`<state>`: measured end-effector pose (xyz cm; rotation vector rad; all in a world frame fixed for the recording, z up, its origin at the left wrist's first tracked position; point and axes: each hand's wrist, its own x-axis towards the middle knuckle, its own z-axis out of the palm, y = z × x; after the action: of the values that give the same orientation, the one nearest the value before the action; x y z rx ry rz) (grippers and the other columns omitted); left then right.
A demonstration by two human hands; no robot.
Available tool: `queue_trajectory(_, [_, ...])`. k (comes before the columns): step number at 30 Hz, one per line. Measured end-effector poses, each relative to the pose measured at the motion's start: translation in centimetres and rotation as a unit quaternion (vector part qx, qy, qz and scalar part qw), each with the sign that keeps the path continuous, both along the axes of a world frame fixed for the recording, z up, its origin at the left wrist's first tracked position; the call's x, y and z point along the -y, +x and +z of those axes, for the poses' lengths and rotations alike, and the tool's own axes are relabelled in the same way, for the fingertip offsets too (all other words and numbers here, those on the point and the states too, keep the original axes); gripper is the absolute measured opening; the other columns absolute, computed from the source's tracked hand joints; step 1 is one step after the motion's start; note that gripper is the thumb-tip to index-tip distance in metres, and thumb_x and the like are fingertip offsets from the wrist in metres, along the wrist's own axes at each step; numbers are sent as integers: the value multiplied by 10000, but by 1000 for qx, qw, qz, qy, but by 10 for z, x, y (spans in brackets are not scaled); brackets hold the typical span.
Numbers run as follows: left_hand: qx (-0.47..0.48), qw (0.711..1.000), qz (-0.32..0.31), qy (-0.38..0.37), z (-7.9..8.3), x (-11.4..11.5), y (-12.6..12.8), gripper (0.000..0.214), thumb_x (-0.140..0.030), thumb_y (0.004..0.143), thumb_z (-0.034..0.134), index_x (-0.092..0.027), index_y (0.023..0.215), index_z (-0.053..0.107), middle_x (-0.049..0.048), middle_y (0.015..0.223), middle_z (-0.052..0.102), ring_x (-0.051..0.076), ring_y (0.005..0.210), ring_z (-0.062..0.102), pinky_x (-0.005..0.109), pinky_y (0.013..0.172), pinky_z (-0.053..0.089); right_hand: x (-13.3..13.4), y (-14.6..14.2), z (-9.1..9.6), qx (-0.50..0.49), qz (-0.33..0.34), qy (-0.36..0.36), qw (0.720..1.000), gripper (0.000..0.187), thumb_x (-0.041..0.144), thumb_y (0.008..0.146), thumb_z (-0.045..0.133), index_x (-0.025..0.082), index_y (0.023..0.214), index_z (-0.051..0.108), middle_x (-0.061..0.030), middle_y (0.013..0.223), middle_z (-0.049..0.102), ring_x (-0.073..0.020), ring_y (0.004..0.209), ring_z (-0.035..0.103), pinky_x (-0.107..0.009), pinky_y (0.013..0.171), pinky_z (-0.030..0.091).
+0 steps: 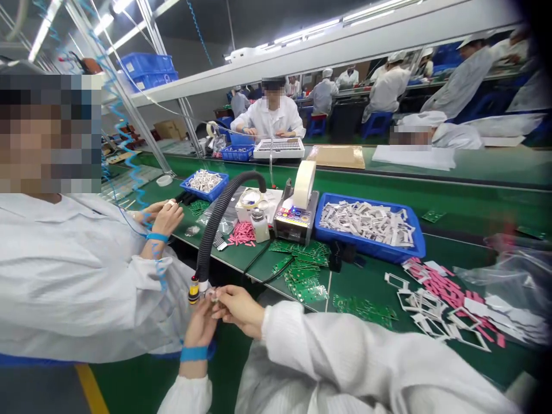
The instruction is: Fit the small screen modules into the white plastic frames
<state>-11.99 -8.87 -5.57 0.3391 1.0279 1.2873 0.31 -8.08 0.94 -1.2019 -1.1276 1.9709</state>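
Note:
My left hand (pixel 201 323), with a blue wrist strap, and my right hand (pixel 241 307) meet at the table's front edge. Their fingertips pinch together around a small, pale thing (pixel 214 296), too small to name and mostly covered by the fingers. Just above them is the lower end of a black flexible hose (pixel 217 221), beside a yellow-and-black fitting (pixel 194 290). Right of my hands, green circuit boards (pixel 307 276) lie in a loose pile on the green table.
A blue bin (pixel 366 248) holds many white frames. Nearby stand a tape dispenser (pixel 297 215) and a white bottle (pixel 259 225). Pink strips (pixel 444 284) and white frames (pixel 425 310) lie at right. A co-worker's hands (pixel 168 217) are at left; another person sits opposite.

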Motion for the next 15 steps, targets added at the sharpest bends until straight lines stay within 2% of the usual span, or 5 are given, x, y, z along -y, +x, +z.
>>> queue_trajectory(4, [68, 994, -83, -8, 15, 22, 59, 124, -215, 750, 658, -132, 841, 676, 63, 773, 702, 146, 677, 651, 259, 631, 534, 39, 84, 37, -58, -33, 50, 997, 466, 416, 709, 711, 195, 1091, 560, 24, 788, 596, -61, 585, 562, -198, 572, 464])
queue_trajectory(6, [104, 987, -121, -4, 33, 36, 83, 277, -287, 673, 738, -133, 898, 690, 103, 922, 710, 212, 867, 658, 323, 774, 528, 56, 126, 51, 30, -27, 216, 976, 443, 401, 706, 716, 198, 1079, 589, 18, 758, 590, -66, 533, 508, -217, 528, 443])
queue_trajectory(9, [181, 949, -255, 46, 65, 53, 110, 385, -352, 553, 812, -131, 852, 713, 132, 998, 692, 267, 943, 634, 373, 846, 492, 74, 172, 64, 262, -36, 484, 834, 338, 404, 793, 635, 193, 1056, 624, -43, 811, 614, -131, 647, 534, -281, 592, 462])
queue_trajectory(12, [196, 915, -342, 88, 89, 60, 133, 356, -398, 558, 800, -122, 768, 720, 111, 890, 681, 212, 809, 634, 295, 715, 501, 84, 194, 70, 395, -61, 600, 693, 295, 405, 822, 596, 179, 1007, 634, -100, 905, 619, -195, 793, 547, -342, 661, 473])
queue_trajectory(15, [172, 909, -368, 95, 101, 61, 151, 410, -454, 524, 803, -118, 744, 722, 67, 765, 639, 137, 628, 586, 235, 566, 467, 87, 203, 74, 411, -86, 622, 660, 237, 343, 846, 575, 175, 1008, 619, -97, 907, 613, -202, 819, 544, -360, 691, 462])
